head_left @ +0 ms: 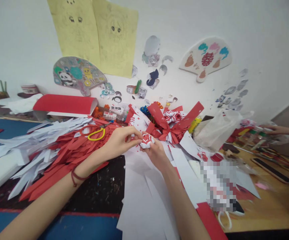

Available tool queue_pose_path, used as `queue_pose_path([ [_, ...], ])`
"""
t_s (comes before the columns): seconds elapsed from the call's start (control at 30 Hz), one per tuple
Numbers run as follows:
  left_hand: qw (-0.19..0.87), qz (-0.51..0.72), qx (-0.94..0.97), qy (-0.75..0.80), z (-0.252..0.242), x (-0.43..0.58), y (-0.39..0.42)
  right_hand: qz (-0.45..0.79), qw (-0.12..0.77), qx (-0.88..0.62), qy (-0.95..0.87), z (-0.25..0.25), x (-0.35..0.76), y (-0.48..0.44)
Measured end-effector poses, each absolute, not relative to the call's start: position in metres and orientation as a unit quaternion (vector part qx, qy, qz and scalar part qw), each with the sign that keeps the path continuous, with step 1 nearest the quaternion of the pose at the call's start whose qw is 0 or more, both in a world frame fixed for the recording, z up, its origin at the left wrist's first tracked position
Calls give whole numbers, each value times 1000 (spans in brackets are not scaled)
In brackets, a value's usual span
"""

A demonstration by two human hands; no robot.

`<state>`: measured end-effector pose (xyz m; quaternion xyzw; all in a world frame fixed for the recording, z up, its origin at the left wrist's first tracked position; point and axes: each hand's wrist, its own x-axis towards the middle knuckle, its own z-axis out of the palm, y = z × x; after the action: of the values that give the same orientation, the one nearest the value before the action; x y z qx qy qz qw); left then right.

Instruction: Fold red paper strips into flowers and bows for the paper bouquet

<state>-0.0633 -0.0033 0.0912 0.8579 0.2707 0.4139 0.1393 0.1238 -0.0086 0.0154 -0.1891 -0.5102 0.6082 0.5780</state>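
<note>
Between my two hands is a small red and white folded-paper piece (146, 141). My right hand (157, 153) grips it from below and from the right. At its upper left, my left hand (121, 139) pinches its edge with thumb and fingertips. White paper sheets (144, 196) lie beneath my hands. Behind them stands a larger red and white paper construction (171, 121) with red strips sticking out. To the left, scissors with red and yellow handles (96, 134) rest on a heap of red paper strips (69, 150).
White paper strips (46, 133) and a white box-like object (1, 171) lie at left. A rolled red sheet (64, 105) is behind them. At right are a plastic bag (217, 128), a phone (272, 170) and another person's hand (272, 129). A white wall rises behind.
</note>
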Motion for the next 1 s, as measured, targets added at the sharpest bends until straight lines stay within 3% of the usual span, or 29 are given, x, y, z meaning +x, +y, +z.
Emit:
queue_pose_path([
  [0.57,89,350,887,287,85,-69,2,611,578,-204,-501,14,123,-7],
  [0.87,11,318,897,307,80,-69,3,600,582,-203,-510,12,120,-7],
  [1.0,73,346,884,307,84,-67,0,601,582,-202,-510,12,120,-7],
])
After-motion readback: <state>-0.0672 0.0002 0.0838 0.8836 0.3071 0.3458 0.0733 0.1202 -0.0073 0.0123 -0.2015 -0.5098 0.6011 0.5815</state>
